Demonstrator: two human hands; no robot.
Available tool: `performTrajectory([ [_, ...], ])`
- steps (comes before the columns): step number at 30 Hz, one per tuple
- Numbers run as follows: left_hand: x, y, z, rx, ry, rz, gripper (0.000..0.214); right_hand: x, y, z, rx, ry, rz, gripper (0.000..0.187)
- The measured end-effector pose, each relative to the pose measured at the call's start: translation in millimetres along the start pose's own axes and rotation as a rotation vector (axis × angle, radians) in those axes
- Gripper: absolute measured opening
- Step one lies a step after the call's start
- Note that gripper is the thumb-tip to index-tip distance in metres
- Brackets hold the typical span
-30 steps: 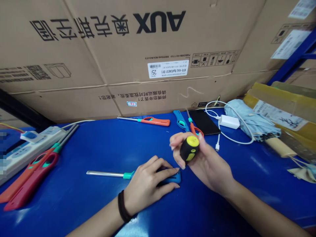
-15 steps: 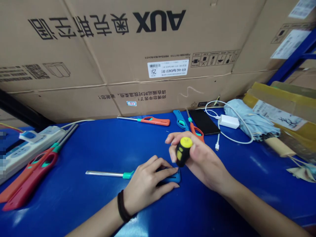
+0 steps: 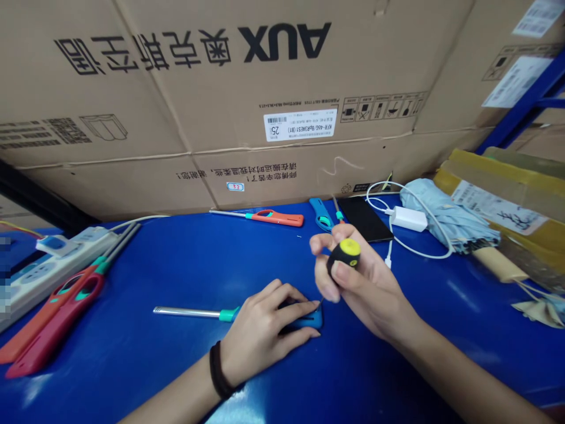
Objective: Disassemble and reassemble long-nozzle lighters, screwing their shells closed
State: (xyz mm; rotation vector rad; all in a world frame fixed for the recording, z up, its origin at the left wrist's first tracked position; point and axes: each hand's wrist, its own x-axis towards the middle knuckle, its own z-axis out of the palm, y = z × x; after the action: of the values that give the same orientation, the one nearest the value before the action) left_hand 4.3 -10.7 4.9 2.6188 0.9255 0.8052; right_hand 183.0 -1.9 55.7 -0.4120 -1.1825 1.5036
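Note:
A blue long-nosed lighter (image 3: 309,319) with a green collar and a metal tube lies flat on the blue table, its tube pointing left. My left hand (image 3: 269,324) is closed over its handle and presses it down, hiding much of the body. Between the fingers of my right hand (image 3: 362,277) is a screwdriver (image 3: 344,259) with a black and yellow handle. It leans to the right, and its thin tip meets the handle end of the lighter near my left fingertips. Whether the tip sits in a screw I cannot tell.
An orange lighter (image 3: 282,218) lies near the carton (image 3: 220,118) behind. Beyond my right hand are a blue lighter part (image 3: 321,213), a black phone (image 3: 366,218), a white charger (image 3: 409,218) and a folded umbrella (image 3: 450,215). Red lighters (image 3: 66,318) rest beside a power strip (image 3: 39,271).
My right hand has tilted the screwdriver's handle up and to the right, while its tip stays at the lighter. My left hand and the lighter have not moved.

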Motion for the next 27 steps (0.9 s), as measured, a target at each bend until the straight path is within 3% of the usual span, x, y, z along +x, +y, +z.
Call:
performTrajectory([
  [3, 1.0, 0.6, -0.5, 0.001, -0.028, -0.01, 0.03, 1.9, 0.0, -0.3, 0.05, 0.085, 0.015, 0.02],
  [6, 0.4, -0.1, 0.0, 0.007, -0.019, -0.006, 0.03, 1.5, -0.2, -0.2, -0.009, 0.06, 0.067, 0.036],
  [9, -0.9, -0.8, 0.7, 0.013, 0.01, 0.003, 0.03, -1.2, -0.4, 0.1, -0.054, -0.022, 0.042, 0.019],
  [13, -0.5, 0.0, -0.2, 0.008, -0.012, -0.001, 0.03, -1.8, -2.1, 0.7, 0.046, 0.034, 0.0, 0.012],
  [17, 1.0, 0.0, -0.4, 0.014, -0.01, -0.005, 0.03, -0.6, -3.2, 1.1, 0.025, 0.039, 0.069, 0.039],
  [21, 0.8, -1.0, 1.1, 0.024, 0.03, 0.019, 0.029, -3.7, -2.5, 1.1, -0.039, -0.048, 0.046, 0.015],
  [27, 0.5, -0.6, 0.1, 0.031, 0.032, 0.026, 0.03, -4.3, -2.5, 0.4, 0.008, -0.07, 0.057, 0.024],
])
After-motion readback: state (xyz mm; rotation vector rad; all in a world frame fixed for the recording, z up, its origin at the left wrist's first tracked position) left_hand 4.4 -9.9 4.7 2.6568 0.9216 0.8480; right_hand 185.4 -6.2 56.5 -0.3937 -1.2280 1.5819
